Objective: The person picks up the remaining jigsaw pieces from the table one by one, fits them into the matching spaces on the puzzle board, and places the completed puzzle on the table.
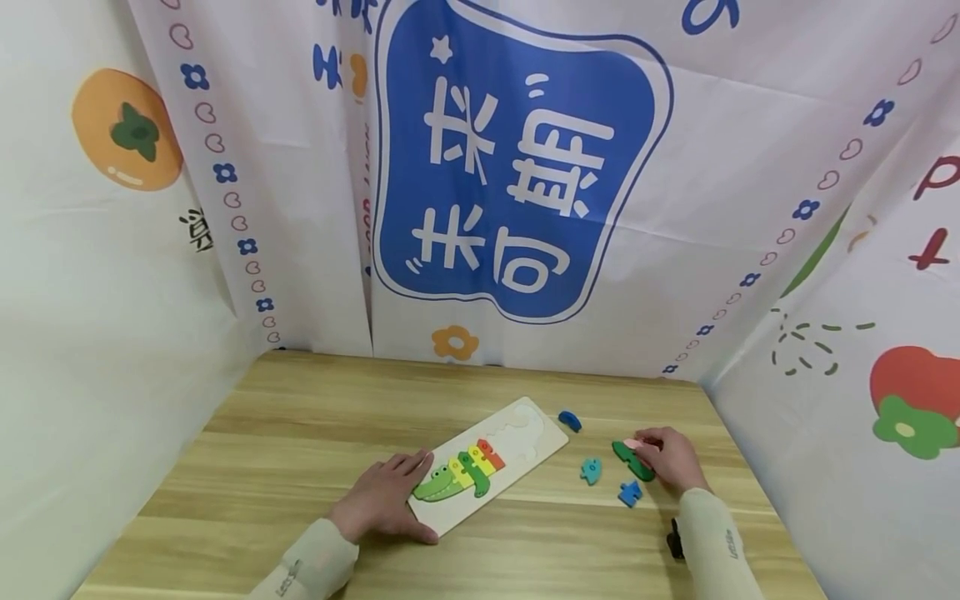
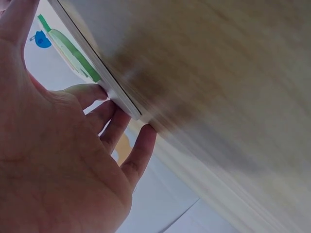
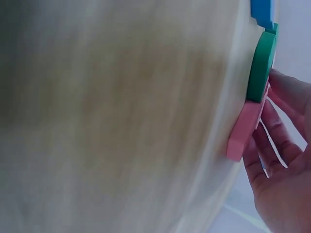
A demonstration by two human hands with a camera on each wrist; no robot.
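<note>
A pale wooden puzzle board [image 1: 512, 482] lies slanted on the table, with a crocodile's head and several coloured body pieces set in its left part. My left hand [image 1: 384, 498] grips the board's left end, thumb at the near corner and fingers at the far edge; the left wrist view shows the fingertips [image 2: 116, 114] against that edge. On the right, my right hand [image 1: 672, 458] holds a pink puzzle piece [image 3: 244, 127] between thumb and fingers, right against a green puzzle piece [image 1: 642, 469]. A blue puzzle piece [image 1: 630, 493] and a teal puzzle piece [image 1: 591, 471] lie nearby.
A dark blue curved piece [image 1: 570, 421] lies by the board's far right corner. Bare outlines show in the board's right part. A small black object [image 1: 675, 540] is beside the right sleeve. Printed white cloth [image 1: 300, 250] surrounds the wooden table [image 1: 300, 408] at the back and sides.
</note>
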